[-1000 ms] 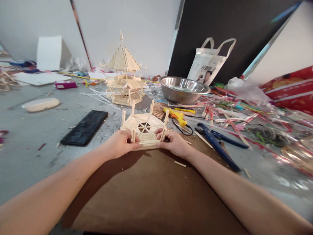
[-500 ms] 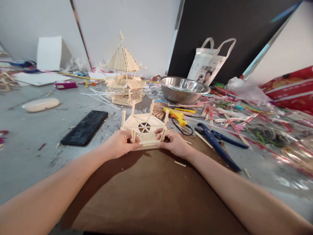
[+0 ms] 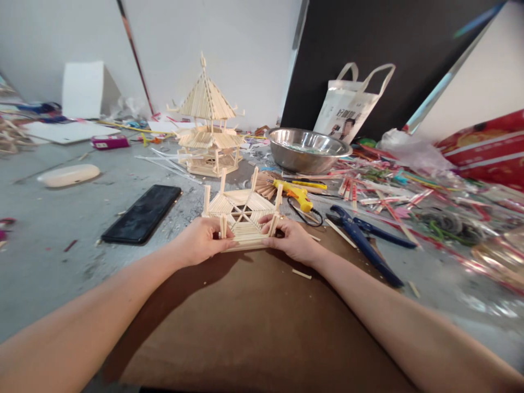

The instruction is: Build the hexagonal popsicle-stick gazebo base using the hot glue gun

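A hexagonal frame of pale wooden sticks [image 3: 242,210] with short upright posts rests at the far edge of a brown board [image 3: 254,322]. My left hand [image 3: 201,241] grips its near-left corner, fingers curled round a post. My right hand [image 3: 292,239] holds the near-right corner the same way, thumb against a post. A finished stick pagoda [image 3: 208,125] stands farther back on the grey table.
A black phone [image 3: 142,213] lies to the left. A yellow glue gun [image 3: 298,195], blue pliers [image 3: 364,240] and a steel bowl [image 3: 307,149] sit to the right, amid scattered sticks and wrappers. A white tote bag [image 3: 347,106] leans on a dark panel.
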The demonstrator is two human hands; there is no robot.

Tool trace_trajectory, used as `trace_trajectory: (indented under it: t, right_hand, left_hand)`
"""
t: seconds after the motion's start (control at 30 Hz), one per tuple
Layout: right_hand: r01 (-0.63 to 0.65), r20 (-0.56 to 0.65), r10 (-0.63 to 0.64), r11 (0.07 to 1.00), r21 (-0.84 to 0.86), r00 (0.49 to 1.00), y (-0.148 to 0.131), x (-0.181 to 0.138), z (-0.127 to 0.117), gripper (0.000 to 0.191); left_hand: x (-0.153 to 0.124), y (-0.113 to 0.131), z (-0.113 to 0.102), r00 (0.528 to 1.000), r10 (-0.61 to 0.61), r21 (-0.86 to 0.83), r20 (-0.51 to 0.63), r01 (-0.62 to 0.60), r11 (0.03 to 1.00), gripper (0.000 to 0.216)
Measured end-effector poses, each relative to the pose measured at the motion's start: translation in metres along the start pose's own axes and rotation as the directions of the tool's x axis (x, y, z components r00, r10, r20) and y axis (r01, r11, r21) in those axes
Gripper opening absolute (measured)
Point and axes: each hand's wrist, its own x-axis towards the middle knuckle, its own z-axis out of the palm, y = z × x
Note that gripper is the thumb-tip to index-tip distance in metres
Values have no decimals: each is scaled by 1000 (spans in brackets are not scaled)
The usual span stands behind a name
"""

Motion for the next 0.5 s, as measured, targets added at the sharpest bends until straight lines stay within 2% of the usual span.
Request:
trace_trajectory:
  t: [0.5]
  right_hand:
    - [6,5,-6,1000,-6,1000,1,0,0,9]
  left_hand:
    - [0,0,0,1000,-19,-2,-3,19,1000,17]
